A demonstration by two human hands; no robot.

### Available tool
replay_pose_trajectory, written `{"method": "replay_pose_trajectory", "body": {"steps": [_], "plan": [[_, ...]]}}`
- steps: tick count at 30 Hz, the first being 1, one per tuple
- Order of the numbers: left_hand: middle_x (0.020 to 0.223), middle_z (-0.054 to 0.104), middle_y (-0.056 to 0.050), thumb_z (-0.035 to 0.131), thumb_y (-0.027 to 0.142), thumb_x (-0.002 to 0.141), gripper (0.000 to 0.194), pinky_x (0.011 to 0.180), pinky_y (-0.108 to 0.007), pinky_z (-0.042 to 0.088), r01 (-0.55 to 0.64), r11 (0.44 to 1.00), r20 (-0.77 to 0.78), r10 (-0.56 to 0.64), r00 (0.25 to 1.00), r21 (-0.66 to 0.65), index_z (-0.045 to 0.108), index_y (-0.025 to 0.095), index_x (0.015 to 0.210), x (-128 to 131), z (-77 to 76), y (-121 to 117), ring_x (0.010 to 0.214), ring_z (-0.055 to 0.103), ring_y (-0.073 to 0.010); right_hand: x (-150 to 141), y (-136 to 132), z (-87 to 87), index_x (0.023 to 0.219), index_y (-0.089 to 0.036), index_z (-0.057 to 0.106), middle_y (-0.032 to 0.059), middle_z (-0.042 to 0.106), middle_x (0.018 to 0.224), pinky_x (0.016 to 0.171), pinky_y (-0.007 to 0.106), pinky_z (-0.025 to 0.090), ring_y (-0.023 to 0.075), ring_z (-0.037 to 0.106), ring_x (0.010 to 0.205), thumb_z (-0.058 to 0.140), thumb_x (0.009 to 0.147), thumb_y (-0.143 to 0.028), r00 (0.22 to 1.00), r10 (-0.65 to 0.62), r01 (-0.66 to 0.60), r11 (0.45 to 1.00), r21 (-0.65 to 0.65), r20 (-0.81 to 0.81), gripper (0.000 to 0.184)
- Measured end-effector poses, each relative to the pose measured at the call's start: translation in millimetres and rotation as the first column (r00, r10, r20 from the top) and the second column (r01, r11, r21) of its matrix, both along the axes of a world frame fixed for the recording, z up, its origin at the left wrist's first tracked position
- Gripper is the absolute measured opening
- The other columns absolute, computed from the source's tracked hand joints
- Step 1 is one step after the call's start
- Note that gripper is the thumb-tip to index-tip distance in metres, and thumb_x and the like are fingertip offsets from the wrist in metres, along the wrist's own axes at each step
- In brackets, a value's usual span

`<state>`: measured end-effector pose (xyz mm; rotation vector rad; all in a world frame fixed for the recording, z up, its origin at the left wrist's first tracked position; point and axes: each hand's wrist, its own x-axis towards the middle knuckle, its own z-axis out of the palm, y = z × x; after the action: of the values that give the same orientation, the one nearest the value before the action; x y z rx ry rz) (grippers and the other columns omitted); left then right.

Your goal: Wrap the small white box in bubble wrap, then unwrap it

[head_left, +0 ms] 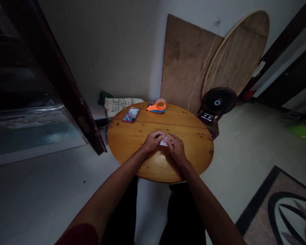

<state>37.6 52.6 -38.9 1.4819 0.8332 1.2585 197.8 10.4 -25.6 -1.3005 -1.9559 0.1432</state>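
Both my hands rest together at the middle of a round wooden table [132, 149]. My left hand [152, 140] and my right hand [175, 149] have their fingers curled around a small white object [164, 142], mostly hidden between them; it looks like folded paper. An orange tape dispenser [156, 107] with a clear roll sits at the table's far edge. A small blurred flat packet [131, 114] lies at the far left of the tabletop.
A dark wooden door frame [73, 98] stands to the left. A flat board [186, 58] and a round wooden tabletop [238, 51] lean on the wall behind. A black fan [218, 101] sits on the floor at right. A printed sack [117, 104] lies behind the table.
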Motion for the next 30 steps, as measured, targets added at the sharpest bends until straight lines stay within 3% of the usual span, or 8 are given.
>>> {"method": "replay_pose_trajectory", "body": {"steps": [7, 12, 16, 24, 30], "plan": [[0.080, 0.066, -0.002, 0.065, 0.035, 0.074, 0.023, 0.072, -0.024, 0.046, -0.048, 0.999, -0.011, 0.048, 0.999, -0.005, 0.069, 0.014, 0.083, 3, 1.3, 0, 0.075, 0.058, -0.0136, -5, -3, -5.6, 0.126, -0.015, 0.059, 0.0150, 0.062, 0.127, 0.098, 0.042, 0.037, 0.0266, 0.054, 0.116, 0.037, 0.097, -0.031, 0.975, -0.086, 0.068, 0.993, 0.093, 0.206, 0.040], [0.077, 0.064, -0.001, 0.060, 0.035, 0.078, 0.023, 0.068, -0.023, 0.044, -0.076, 0.996, -0.067, 0.079, 0.995, 0.043, 0.068, 0.014, 0.083, 2, 3.2, 1, 0.072, 0.055, -0.0125, -9, -6, -5.3, 0.141, -0.011, 0.043, 0.0191, 0.050, 0.140, 0.101, 0.047, 0.035, 0.0301, 0.045, 0.127, 0.037, 0.097, -0.032, 0.957, -0.051, 0.033, 0.997, 0.068, 0.286, 0.049], [0.075, 0.063, 0.000, 0.057, 0.034, 0.081, 0.022, 0.066, -0.022, 0.043, -0.104, 0.993, -0.098, 0.109, 0.989, 0.053, 0.066, 0.014, 0.081, 1, 3.7, 3, 0.071, 0.054, -0.0124, -11, -5, -6.7, 0.145, -0.014, 0.037, 0.0190, 0.041, 0.148, 0.103, 0.047, 0.035, 0.0305, 0.038, 0.135, 0.040, 0.096, -0.035, 0.962, -0.029, 0.017, 0.999, 0.046, 0.273, 0.054], [0.070, 0.060, 0.000, 0.054, 0.034, 0.081, 0.023, 0.063, -0.022, 0.041, -0.127, 0.991, -0.110, 0.130, 0.985, 0.034, 0.064, 0.014, 0.075, 1, 8.0, 2, 0.066, 0.051, -0.0118, -9, -5, -6.6, 0.135, -0.015, 0.052, 0.0207, 0.041, 0.147, 0.101, 0.050, 0.037, 0.0324, 0.041, 0.131, 0.043, 0.095, -0.030, 0.951, -0.057, 0.026, 0.994, 0.106, 0.304, 0.043], [0.068, 0.057, 0.001, 0.054, 0.037, 0.081, 0.025, 0.060, -0.022, 0.039, -0.172, 0.983, -0.135, 0.179, 0.975, 0.064, 0.063, 0.015, 0.075, 2, 3.7, 3, 0.064, 0.049, -0.0119, -5, -6, -5.5, 0.116, -0.024, 0.065, 0.0121, 0.048, 0.143, 0.099, 0.047, 0.037, 0.0278, 0.045, 0.126, 0.049, 0.093, -0.028, 0.964, -0.089, 0.039, 0.979, 0.199, 0.249, 0.028]]}}
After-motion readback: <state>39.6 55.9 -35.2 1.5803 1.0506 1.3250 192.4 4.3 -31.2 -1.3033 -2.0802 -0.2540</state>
